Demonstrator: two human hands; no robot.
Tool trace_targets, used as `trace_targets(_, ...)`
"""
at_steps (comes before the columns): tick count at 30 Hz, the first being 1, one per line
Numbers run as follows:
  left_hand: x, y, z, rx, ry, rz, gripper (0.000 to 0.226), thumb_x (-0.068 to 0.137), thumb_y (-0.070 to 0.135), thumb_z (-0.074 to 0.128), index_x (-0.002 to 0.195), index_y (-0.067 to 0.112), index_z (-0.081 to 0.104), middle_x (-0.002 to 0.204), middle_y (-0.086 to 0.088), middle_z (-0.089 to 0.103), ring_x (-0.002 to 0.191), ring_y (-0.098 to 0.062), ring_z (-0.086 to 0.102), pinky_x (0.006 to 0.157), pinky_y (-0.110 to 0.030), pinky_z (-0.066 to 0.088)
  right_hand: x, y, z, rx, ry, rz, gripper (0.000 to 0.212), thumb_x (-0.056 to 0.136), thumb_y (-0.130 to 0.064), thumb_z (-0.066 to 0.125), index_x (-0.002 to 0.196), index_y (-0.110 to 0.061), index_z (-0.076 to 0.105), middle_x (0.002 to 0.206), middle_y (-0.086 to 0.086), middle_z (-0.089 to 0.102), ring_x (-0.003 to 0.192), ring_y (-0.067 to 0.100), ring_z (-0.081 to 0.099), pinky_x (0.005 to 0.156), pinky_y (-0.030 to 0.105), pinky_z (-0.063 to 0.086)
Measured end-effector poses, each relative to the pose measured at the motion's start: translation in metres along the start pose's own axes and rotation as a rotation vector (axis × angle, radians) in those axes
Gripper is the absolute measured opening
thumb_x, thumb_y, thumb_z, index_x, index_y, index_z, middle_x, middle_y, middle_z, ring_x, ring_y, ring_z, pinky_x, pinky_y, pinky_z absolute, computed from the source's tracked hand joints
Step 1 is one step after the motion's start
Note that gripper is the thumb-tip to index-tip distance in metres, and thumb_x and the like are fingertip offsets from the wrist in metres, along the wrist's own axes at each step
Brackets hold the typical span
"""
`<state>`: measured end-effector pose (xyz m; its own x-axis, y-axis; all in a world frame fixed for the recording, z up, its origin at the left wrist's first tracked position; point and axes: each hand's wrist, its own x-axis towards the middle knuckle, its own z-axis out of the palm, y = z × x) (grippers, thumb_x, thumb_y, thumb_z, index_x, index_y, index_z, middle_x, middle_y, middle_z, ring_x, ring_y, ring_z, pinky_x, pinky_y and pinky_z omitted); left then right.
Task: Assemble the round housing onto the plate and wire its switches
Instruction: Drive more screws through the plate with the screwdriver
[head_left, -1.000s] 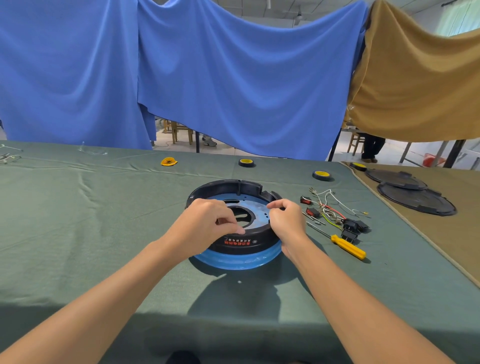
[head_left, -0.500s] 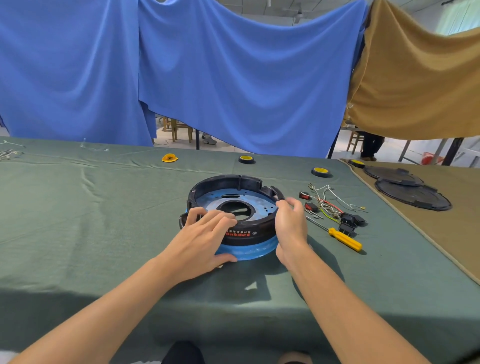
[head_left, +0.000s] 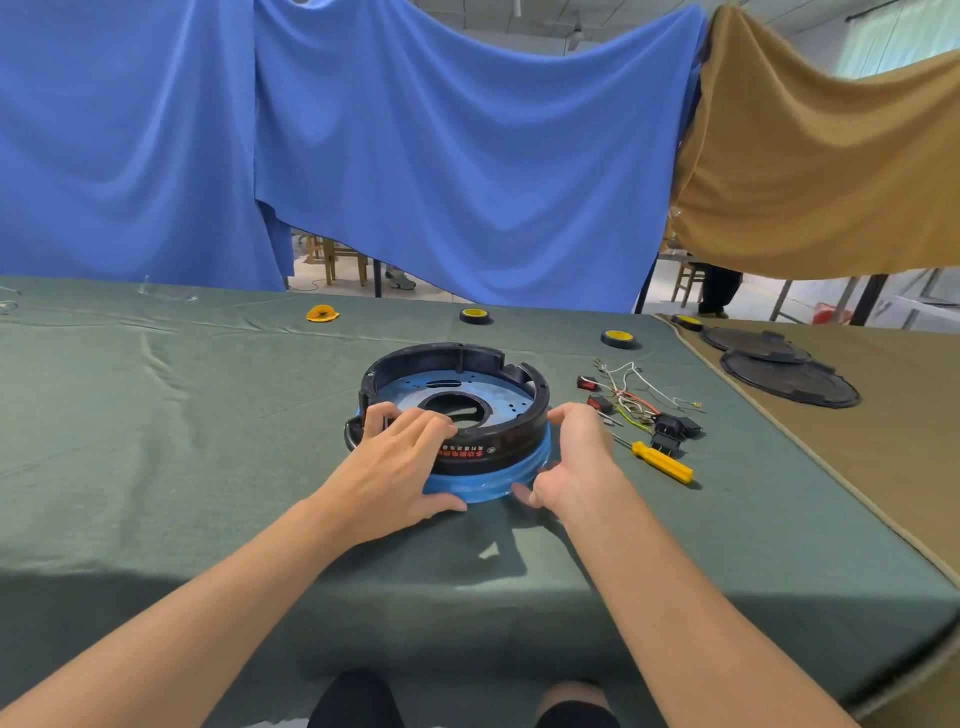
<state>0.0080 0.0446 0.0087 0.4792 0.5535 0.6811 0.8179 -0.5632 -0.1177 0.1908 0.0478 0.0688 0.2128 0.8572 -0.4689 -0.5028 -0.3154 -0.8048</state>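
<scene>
The black round housing (head_left: 519, 444) sits on the blue plate (head_left: 483, 486) in the middle of the green table. My left hand (head_left: 400, 467) lies over the housing's near-left rim, fingers spread on top and thumb against the plate's edge. My right hand (head_left: 576, 457) grips the near-right side, fingers on the housing's rim and thumb at the plate's lower edge. Two red switches (head_left: 587, 383) and a bundle of wires (head_left: 631, 397) with black connectors (head_left: 672, 428) lie to the right.
A yellow-handled screwdriver (head_left: 662, 461) lies right of my right hand. Three yellow-and-black wheels (head_left: 618, 338) and a yellow part (head_left: 322, 314) lie at the table's far side. Two black round covers (head_left: 789, 382) rest on the brown cloth at the right.
Both hands slid from the housing's inner plate outward and down to its near rim and the plate's edge. The housing now sits lower around the plate.
</scene>
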Motion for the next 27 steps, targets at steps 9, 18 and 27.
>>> trace_targets(9, -0.006, -0.009, 0.001, 0.020, -0.045, 0.030, 0.061, 0.081, 0.055, 0.071, 0.115, 0.006, 0.058, 0.119, -0.008, 0.066, 0.107, -0.024, 0.062, 0.096, -0.037, 0.030, 0.036, -0.030, 0.035, -1.558, -0.527, -1.014, 0.037, 0.101, -0.028, 0.035, 0.079, -0.006, 0.057, 0.081, 0.006, 0.061, 0.082, 0.026, 0.054, 0.075, 0.041, 0.042)
trace_targets(18, -0.007, -0.016, 0.009, -0.021, -0.015, 0.071, 0.062, 0.084, 0.058, 0.059, 0.122, 0.011, 0.046, 0.123, -0.010, 0.064, 0.116, -0.022, 0.051, 0.098, -0.037, 0.030, 0.059, -0.025, 0.074, -1.813, -0.799, -0.554, 0.047, 0.104, -0.043, 0.034, 0.066, -0.022, 0.051, 0.070, -0.003, 0.051, 0.066, 0.014, 0.049, 0.075, 0.031, 0.039)
trace_targets(27, -0.001, -0.019, 0.005, 0.147, 0.125, 0.172, 0.068, 0.079, 0.049, 0.066, 0.127, 0.005, 0.048, 0.127, -0.012, 0.063, 0.122, -0.029, 0.054, 0.094, -0.041, 0.033, 0.071, -0.033, 0.082, -1.630, -0.794, -0.391, 0.061, 0.101, -0.053, 0.035, 0.097, -0.003, 0.070, 0.080, 0.004, 0.061, 0.072, 0.017, 0.051, 0.071, 0.028, 0.042)
